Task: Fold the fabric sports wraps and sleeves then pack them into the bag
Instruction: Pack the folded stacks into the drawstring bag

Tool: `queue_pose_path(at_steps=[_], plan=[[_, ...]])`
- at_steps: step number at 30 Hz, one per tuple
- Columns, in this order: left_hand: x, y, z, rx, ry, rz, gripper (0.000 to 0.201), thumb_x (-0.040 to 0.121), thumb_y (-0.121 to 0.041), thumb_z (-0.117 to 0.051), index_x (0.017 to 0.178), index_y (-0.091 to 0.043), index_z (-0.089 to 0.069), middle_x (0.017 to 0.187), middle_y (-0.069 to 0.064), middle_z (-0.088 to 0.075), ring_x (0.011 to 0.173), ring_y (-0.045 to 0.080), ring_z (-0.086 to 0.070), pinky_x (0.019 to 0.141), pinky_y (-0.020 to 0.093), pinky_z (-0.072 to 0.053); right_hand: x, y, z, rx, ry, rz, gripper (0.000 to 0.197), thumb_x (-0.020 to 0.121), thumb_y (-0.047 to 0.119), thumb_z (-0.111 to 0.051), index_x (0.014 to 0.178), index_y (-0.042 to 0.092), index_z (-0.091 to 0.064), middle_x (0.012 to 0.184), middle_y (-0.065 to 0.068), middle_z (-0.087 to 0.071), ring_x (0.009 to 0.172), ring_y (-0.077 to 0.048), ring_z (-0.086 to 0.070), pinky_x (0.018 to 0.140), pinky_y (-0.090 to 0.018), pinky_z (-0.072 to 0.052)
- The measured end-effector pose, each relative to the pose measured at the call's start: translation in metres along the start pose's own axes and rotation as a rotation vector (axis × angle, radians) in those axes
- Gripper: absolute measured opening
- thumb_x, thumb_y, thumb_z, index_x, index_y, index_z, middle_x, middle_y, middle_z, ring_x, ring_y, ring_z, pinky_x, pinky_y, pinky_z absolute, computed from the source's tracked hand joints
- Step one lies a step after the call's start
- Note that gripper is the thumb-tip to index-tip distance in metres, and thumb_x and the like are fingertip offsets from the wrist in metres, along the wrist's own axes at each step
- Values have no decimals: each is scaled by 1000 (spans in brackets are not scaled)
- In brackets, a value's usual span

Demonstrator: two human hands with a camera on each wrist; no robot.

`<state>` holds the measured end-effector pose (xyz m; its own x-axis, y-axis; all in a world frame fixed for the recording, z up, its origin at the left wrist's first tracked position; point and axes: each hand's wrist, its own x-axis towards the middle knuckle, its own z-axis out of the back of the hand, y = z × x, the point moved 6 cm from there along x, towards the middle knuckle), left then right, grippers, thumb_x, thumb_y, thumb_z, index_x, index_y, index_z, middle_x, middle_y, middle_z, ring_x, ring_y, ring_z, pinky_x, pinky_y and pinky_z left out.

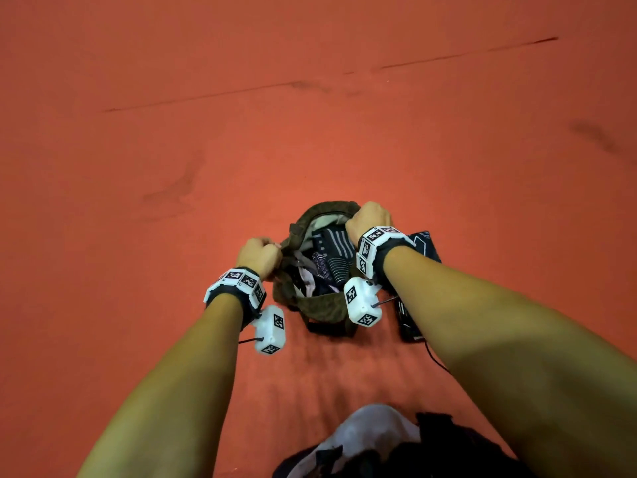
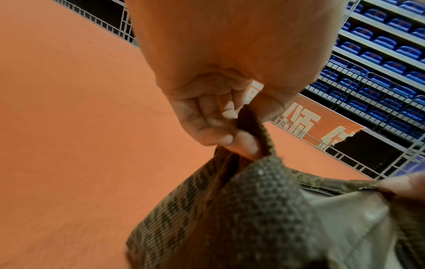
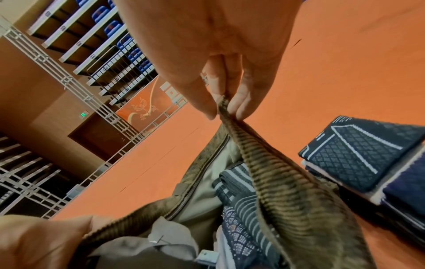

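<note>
A brown corduroy bag (image 1: 324,307) sits open on the orange floor, with dark patterned sleeves (image 1: 329,257) packed inside against its pale lining. My left hand (image 1: 260,255) pinches the bag's left rim (image 2: 250,127) between thumb and fingers. My right hand (image 1: 368,217) pinches the far right rim (image 3: 224,107) the same way, so the mouth is held apart. Inside, striped and lattice-patterned sleeves (image 3: 243,214) show. A folded stack of dark navy wraps (image 3: 358,158) lies on the floor right of the bag, partly hidden by my right wrist in the head view (image 1: 425,248).
The orange floor (image 1: 310,115) stretches all around. A white and black bundle of fabric (image 1: 372,443) lies near my body at the bottom edge. Metal railings (image 2: 368,149) and blue stadium seats (image 2: 379,41) stand far off.
</note>
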<state>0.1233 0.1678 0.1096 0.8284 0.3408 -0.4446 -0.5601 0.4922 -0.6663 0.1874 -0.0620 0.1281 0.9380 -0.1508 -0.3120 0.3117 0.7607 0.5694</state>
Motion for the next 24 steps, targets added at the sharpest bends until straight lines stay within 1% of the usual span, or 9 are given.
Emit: queue_pose_path(at_steps=[3, 5, 7, 9, 12, 15, 17, 21, 24], plan=[[3, -5, 2, 55, -20, 13, 23, 67, -1, -43, 72, -1, -66, 60, 18, -59, 50, 31, -58, 54, 48, -56, 4, -6, 8, -23, -36, 5, 17, 93, 13, -58, 84, 2, -66, 80, -15, -55, 72, -33, -53, 61, -31, -40], [7, -5, 2, 78, -20, 17, 22, 62, -7, -44, 69, -1, -64, 58, 17, -59, 52, 32, -59, 57, 52, -57, 5, -12, 8, -23, -30, -2, 16, 93, 16, -61, 91, 2, -70, 81, -14, -56, 72, -33, -54, 61, -30, -40], [10, -4, 0, 85, -10, 31, 31, 61, -14, -44, 76, 2, -66, 63, 17, -64, 58, 34, -64, 61, 52, -58, 5, -17, 4, -16, -18, -21, 17, 91, 17, -62, 93, 3, -71, 82, -13, -57, 72, -32, -54, 60, -29, -39], [8, -2, -3, 86, 10, 69, 32, 68, -16, -47, 85, 1, -67, 67, 16, -70, 63, 34, -70, 60, 47, -60, 3, -19, -1, -10, -6, -27, 17, 91, 17, -63, 94, 3, -72, 82, -13, -58, 71, -30, -53, 59, -28, -38], [-1, 0, -8, 21, 38, 137, 12, 85, -14, -53, 83, -4, -61, 55, 11, -67, 44, 23, -66, 41, 26, -51, -2, -17, -9, -3, 6, -15, 19, 93, 18, -62, 96, 3, -73, 88, -16, -65, 73, -31, -55, 62, -29, -40], [2, 7, -16, -20, 61, 142, 22, 91, -21, -63, 75, -10, -52, 50, 6, -63, 40, 17, -63, 40, 22, -50, -7, -15, -14, -11, 11, 8, 19, 94, 15, -59, 93, 3, -74, 91, -17, -68, 74, -31, -56, 63, -29, -42], [4, 8, -20, -9, 73, 129, 25, 92, -21, -65, 74, -14, -49, 54, 7, -65, 45, 19, -65, 46, 26, -53, -8, -13, -16, -24, 20, 28, 19, 93, 12, -58, 91, 2, -74, 93, -18, -69, 74, -31, -57, 63, -30, -42], [8, 7, -24, 104, 68, 83, 24, 91, -19, -65, 74, -16, -49, 69, 16, -70, 65, 28, -70, 73, 47, -61, -12, -9, -19, -64, 39, 66, 19, 92, 8, -56, 91, 1, -74, 93, -17, -70, 77, -31, -62, 62, -30, -43], [13, 5, -22, 159, 54, 48, 16, 87, -18, -61, 75, -14, -51, 81, 21, -74, 76, 35, -74, 71, 55, -61, -13, -7, -17, -94, 60, 99, 18, 91, 8, -58, 96, 3, -75, 96, -15, -71, 78, -31, -64, 66, -31, -52]])
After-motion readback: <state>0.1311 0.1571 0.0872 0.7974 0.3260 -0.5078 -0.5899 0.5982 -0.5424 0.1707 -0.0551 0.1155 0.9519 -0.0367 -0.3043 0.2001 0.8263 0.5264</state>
